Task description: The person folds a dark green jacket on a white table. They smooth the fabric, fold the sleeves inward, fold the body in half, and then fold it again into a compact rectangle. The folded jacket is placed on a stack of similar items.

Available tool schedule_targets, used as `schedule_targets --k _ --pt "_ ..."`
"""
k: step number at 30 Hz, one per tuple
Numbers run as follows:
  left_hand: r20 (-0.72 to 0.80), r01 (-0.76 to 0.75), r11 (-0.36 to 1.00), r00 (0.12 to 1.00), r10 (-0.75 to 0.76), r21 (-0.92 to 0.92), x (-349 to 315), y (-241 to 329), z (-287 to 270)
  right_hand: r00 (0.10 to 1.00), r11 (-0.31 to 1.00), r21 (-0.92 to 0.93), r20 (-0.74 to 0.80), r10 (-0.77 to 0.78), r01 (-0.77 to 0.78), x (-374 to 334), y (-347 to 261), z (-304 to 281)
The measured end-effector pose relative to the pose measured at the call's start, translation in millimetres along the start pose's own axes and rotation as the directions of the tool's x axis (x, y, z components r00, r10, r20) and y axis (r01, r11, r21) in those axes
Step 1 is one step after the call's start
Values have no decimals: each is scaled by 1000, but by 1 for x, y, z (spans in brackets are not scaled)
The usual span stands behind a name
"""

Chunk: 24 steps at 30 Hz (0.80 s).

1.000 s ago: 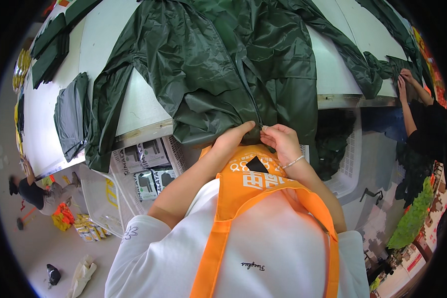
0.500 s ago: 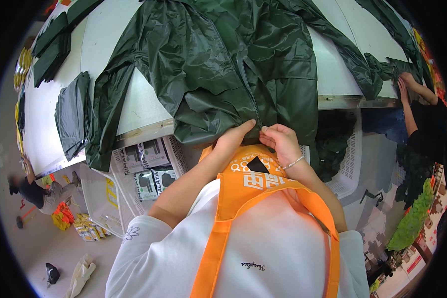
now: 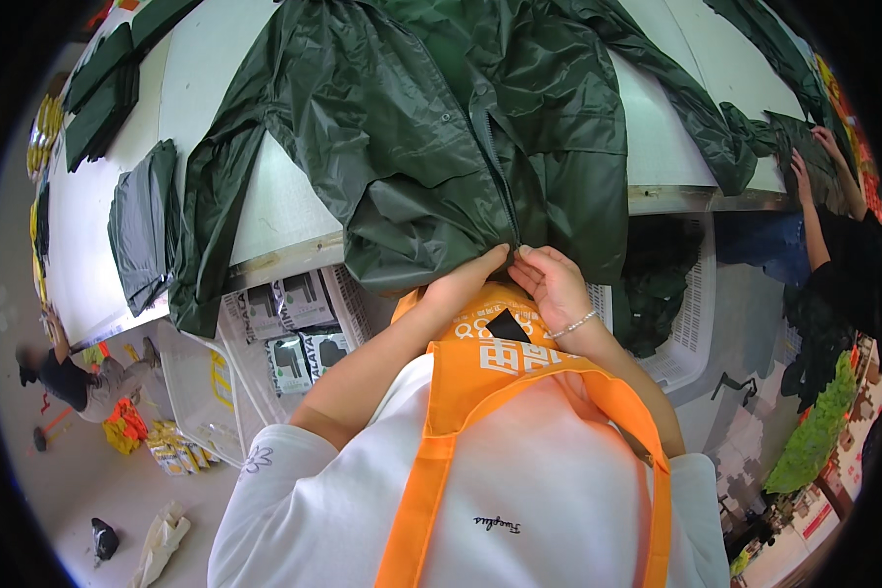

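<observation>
A dark green, shiny rain jacket (image 3: 392, 147) lies spread over the table, its lower hem hanging past the front edge toward me. Its front zipper (image 3: 500, 171) runs down to the hem, with the two sides parted above my hands. My left hand (image 3: 467, 279) is closed on the jacket's hem at the left side of the zipper's bottom end. Just beside it, my right hand (image 3: 554, 286) pinches the other side of that end, thumb and fingertips together. A bracelet circles my right wrist. The small zipper parts between my fingertips are mostly hidden.
The white table (image 3: 294, 211) curves across the top. Folded dark green garments (image 3: 142, 225) lie at its left. Below stand a white crate (image 3: 348, 309) with packaged goods and another basket (image 3: 696, 333) holding dark cloth. A co-worker's hands (image 3: 804, 176) handle green fabric at the right.
My hands stay at the zipper's bottom end and shift only slightly. The jacket's front edges have moved a little near the zipper. The co-worker's hands at the right have moved apart.
</observation>
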State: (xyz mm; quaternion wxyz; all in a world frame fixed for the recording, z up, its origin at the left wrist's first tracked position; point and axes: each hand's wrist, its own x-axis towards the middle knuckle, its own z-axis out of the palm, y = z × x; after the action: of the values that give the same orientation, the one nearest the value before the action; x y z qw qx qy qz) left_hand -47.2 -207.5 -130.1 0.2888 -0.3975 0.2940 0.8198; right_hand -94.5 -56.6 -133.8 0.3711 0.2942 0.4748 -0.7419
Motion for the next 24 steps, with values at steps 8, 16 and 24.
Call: schedule_targets --k 8,16,24 --pt "17 -228 789 964 266 571 41 -16 -29 1000 958 -287 -18 -10 4 9 -4 2" --pt "-8 56 978 998 -55 200 38 -19 -32 578 -783 -278 806 125 557 16 -36 35" --pt "224 203 894 924 -310 400 45 -30 -46 294 -705 219 797 528 674 57 -85 111"
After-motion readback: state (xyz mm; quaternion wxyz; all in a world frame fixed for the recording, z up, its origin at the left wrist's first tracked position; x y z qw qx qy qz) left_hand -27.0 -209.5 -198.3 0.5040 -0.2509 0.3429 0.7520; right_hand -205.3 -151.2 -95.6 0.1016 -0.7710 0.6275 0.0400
